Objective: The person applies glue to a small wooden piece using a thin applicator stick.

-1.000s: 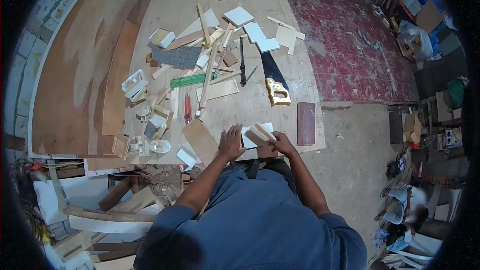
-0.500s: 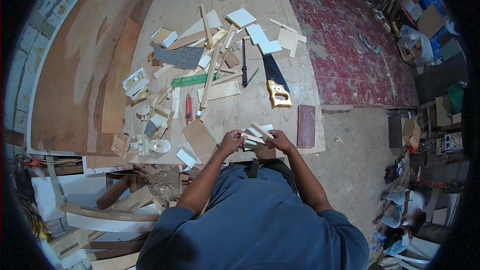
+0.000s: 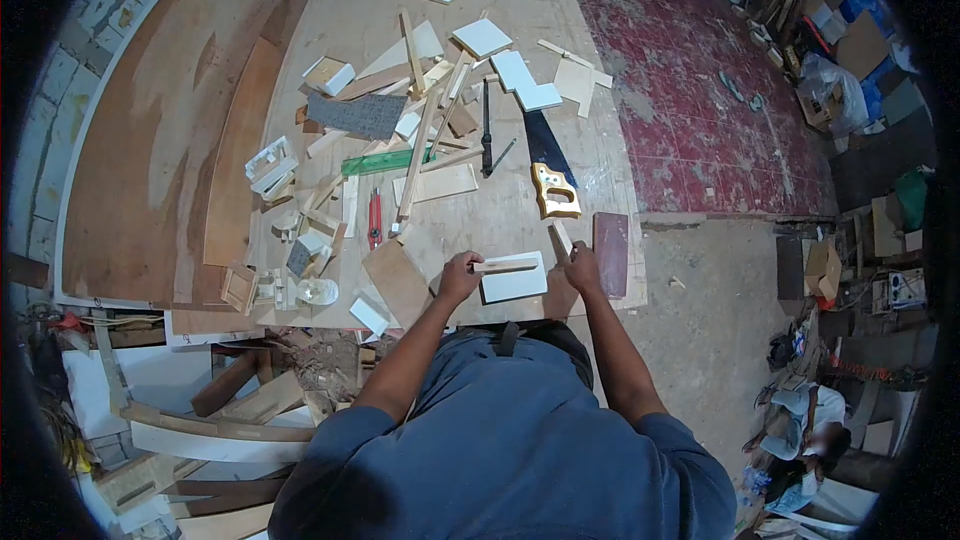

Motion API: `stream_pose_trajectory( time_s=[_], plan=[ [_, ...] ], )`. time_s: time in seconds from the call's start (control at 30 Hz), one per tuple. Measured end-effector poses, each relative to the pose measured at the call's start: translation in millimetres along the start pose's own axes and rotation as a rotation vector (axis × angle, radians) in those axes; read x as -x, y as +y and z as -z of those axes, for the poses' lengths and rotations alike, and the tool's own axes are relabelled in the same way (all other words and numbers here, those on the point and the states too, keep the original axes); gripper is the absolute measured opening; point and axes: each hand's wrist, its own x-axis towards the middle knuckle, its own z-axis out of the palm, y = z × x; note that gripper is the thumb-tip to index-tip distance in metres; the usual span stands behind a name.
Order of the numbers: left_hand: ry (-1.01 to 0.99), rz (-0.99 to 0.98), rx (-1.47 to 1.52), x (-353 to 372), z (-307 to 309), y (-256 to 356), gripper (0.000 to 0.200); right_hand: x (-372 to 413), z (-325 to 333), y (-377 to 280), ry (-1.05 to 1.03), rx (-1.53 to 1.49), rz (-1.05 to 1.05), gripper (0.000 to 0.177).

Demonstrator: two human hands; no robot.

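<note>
My left hand [image 3: 461, 276] is closed on the end of a short wooden strip [image 3: 506, 266], which lies level across the upper part of a white rectangular panel [image 3: 514, 285]. Another short wooden strip [image 3: 561, 236] stands tilted out of my right hand [image 3: 583, 269], its fingers closed round the lower end. That hand is to the right of the panel, beside a dark red block [image 3: 611, 255]. A thin brown board [image 3: 397, 281] lies left of my left hand.
Beyond my hands lie a handsaw [image 3: 556, 190], a red utility knife [image 3: 375, 219], a green strip [image 3: 385, 162] and a heap of wood offcuts. Small wooden box pieces [image 3: 270, 168] stand at the left. A person [image 3: 808, 420] sits on the floor at lower right.
My hands have moved apart, each with a strip that was close to the other before. The right hand went right and up, and the white panel between them now shows fully.
</note>
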Motion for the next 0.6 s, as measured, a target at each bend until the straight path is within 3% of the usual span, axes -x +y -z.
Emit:
stream_pose_trajectory(
  time_s=[0.13, 0.2, 0.23, 0.3, 0.4, 0.5, 0.6],
  plan=[
    [0.013, -0.037, -0.07, -2, 1, 4, 0.037, 8, 3, -3, 0.099, 0.128, -0.023, 0.042],
    [0.103, -0.134, 0.002, -1, -2, -3, 0.031, 18, 11, -22, 0.292, 0.258, 0.091, 0.043],
    [0.104, -0.134, 0.0, 1, 0, -1, 0.031, 20, 12, -30, 0.292, 0.256, 0.092, 0.043],
    [0.102, -0.008, 0.163, 4, 0, 1, 0.024, 22, 13, -40, 0.091, 0.195, 0.29, 0.043],
    [0.014, 0.022, 0.198, 5, 0, -1, 0.023, 28, 3, -50, 0.035, 0.082, 0.371, 0.042],
    [-0.082, 0.181, 0.29, 3, 0, -5, 0.028, 29, -4, -55, -0.044, 0.03, 0.295, 0.04],
    [-0.07, 0.115, 0.194, 0, -1, -12, 0.03, 25, -15, -54, -0.041, -0.046, 0.248, 0.039]
  ],
)
